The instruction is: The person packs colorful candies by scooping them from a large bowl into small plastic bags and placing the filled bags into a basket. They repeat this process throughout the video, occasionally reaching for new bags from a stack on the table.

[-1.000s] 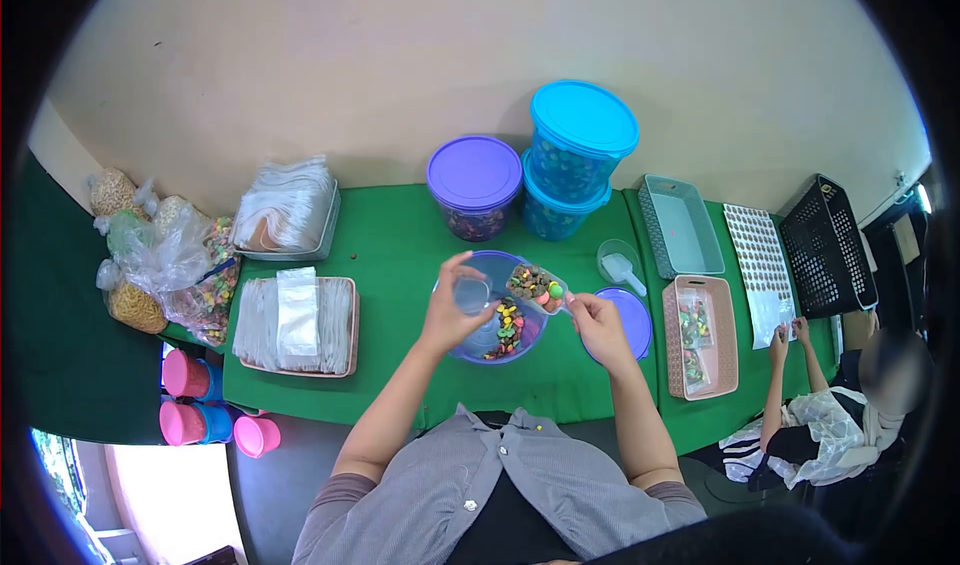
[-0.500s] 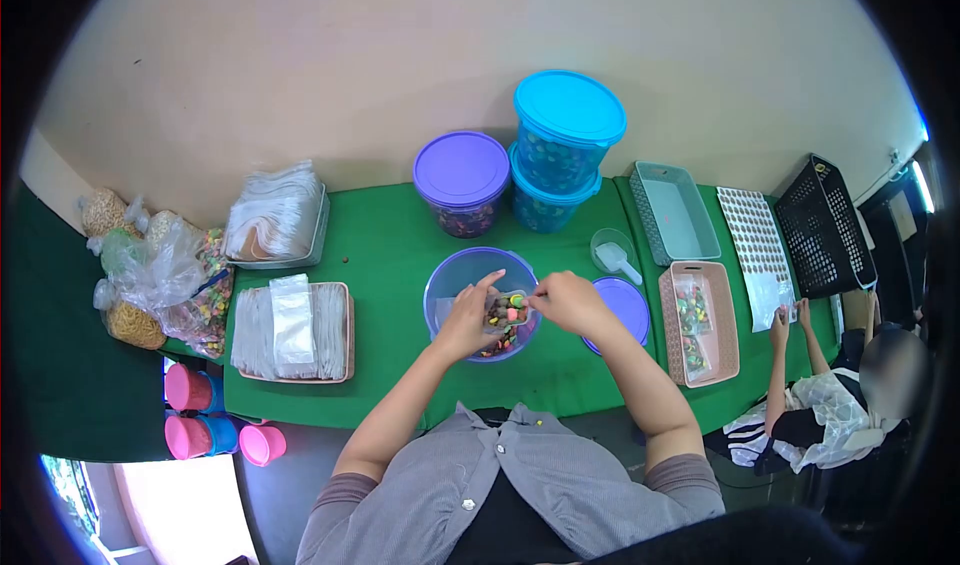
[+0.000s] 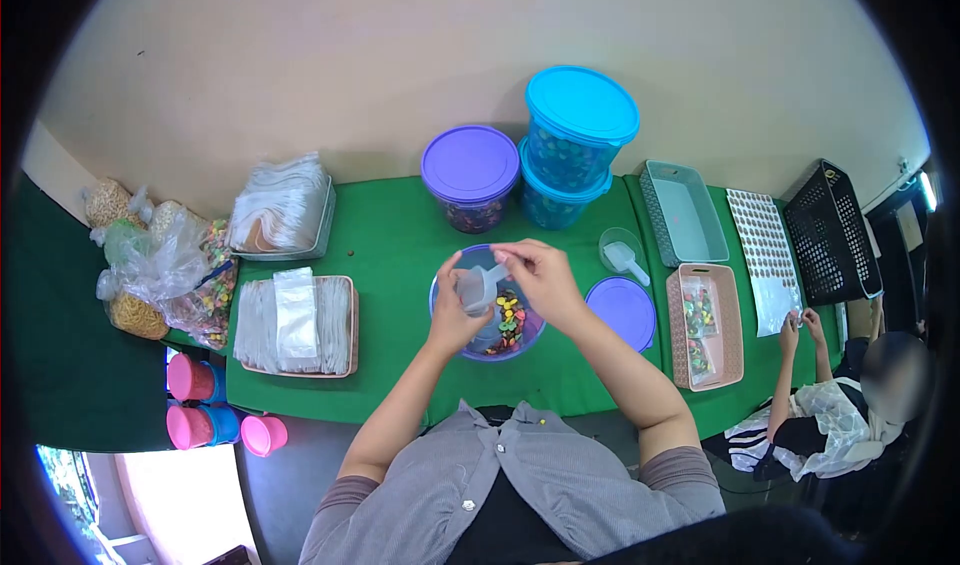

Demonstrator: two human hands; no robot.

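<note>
A translucent plastic scoop (image 3: 480, 288) is tilted above a purple tub (image 3: 541, 343) of colourful candies (image 3: 512, 323). My right hand (image 3: 542, 281) grips its handle, fingers closed. Beside the scoop's bowl, my left hand (image 3: 457, 312) curls round a clear plastic bag (image 3: 487, 333), which is hard to make out against the tub. The scoop's mouth points toward that hand, and no candies show in its bowl. To the right of the tub lies a purple lid (image 3: 621, 314).
Lidded tubs, one purple (image 3: 470, 170) and two blue (image 3: 580, 115), stand at the back. Left are a basket of clear bags (image 3: 294, 315) and bulk snack bags (image 3: 165, 275). A pink basket (image 3: 728, 365) holds filled packets; near a sticker sheet (image 3: 765, 255) sits another person (image 3: 810, 415).
The scoop was level and full of candies over the tub; now it is tipped toward my left hand and looks emptied. Both hands have risen slightly away from me.
</note>
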